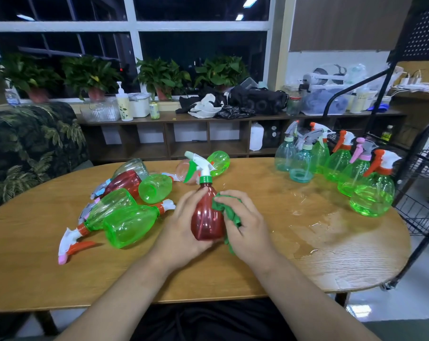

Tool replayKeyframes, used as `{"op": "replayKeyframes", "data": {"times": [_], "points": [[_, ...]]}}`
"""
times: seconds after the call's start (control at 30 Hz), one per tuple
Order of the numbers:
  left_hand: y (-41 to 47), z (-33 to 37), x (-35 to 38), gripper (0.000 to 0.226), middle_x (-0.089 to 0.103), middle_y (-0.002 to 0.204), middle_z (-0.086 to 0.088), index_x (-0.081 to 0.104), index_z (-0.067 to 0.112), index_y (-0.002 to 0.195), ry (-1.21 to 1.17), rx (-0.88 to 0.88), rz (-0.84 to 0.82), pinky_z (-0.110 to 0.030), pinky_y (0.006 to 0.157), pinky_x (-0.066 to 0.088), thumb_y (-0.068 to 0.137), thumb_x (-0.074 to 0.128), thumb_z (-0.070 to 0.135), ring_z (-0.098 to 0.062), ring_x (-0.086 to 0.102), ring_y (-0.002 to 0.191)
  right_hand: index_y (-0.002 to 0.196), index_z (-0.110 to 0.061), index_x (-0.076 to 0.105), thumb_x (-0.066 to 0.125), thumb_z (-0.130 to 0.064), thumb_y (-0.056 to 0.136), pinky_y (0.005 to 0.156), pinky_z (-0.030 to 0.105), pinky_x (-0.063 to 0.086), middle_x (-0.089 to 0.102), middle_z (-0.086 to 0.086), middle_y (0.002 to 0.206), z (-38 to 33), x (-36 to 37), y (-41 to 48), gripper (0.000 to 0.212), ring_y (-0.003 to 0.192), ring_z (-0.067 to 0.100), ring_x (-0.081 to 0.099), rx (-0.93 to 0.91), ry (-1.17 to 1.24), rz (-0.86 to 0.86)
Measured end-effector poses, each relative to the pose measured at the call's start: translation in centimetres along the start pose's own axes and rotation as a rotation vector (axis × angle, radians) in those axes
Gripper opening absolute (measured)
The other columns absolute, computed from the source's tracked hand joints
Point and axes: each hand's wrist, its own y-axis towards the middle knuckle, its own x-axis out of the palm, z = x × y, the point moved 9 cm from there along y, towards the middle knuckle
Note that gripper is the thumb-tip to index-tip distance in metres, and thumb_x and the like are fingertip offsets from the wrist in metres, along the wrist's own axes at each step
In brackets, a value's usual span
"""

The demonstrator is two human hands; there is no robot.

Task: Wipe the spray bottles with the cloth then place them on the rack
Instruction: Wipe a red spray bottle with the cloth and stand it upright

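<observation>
- A red spray bottle [207, 217] stands upright between both hands, over the front middle of a wooden table [233, 274].
- The left hand [181, 232] grips the bottle's left side, fingers curled round it.
- The right hand [245, 227] clutches a green cloth [227, 212], pressing it against the bottle's right side.
- The bottle is translucent dark red and pear-shaped, with a green collar and a white trigger head whose green lever points left.
- Green bottles [132, 225] lie tipped over at left; upright bottles [371, 195] stand at right beside a black wire rack [422, 193].
</observation>
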Motion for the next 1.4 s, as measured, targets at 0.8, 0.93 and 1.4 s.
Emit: {"op": "replayKeyframes", "data": {"times": [0.8, 0.93, 1.4], "points": [[-0.8, 0.7, 1.2, 0.118, 0.053, 0.151, 0.020, 0.035, 0.045, 0.157, -0.110, -0.073, -0.155, -0.039, 0.116, 0.048, 0.061, 0.103, 0.053, -0.007, 0.055, 0.138, 0.115, -0.013, 0.078, 0.058, 0.010, 0.102, 0.104, 0.048, 0.058, 0.075, 0.008, 0.122, 3.9, -0.6, 0.0, 0.033, 0.119, 0.028, 0.070, 0.456, 0.627, 0.076], [-0.7, 0.2, 0.6, 0.119, 0.051, 0.151, 0.021, 0.031, 0.049, 0.157, -0.049, -0.110, -0.074, -0.034, 0.115, 0.048, 0.060, 0.098, 0.063, -0.002, 0.055, 0.136, 0.115, -0.012, 0.077, 0.059, 0.015, 0.098, 0.116, 0.045, 0.049, 0.072, 0.004, 0.125, 3.3, -0.4, 0.1, 0.036, 0.128, 0.024, 0.064, 0.323, 0.482, 0.043], [-0.5, -3.0, -2.1, 0.105, 0.062, 0.136, 0.009, 0.041, 0.042, 0.148, -0.159, -0.306, 0.261, -0.045, 0.100, 0.058, 0.059, 0.093, 0.059, -0.014, 0.068, 0.117, 0.118, -0.004, 0.078, 0.064, 0.014, 0.089, 0.106, 0.046, 0.055, 0.064, 0.007, 0.137, -1.1, 1.0, -0.6, 0.038, 0.130, 0.025, 0.063, -0.155, 0.133, -0.065]]}}
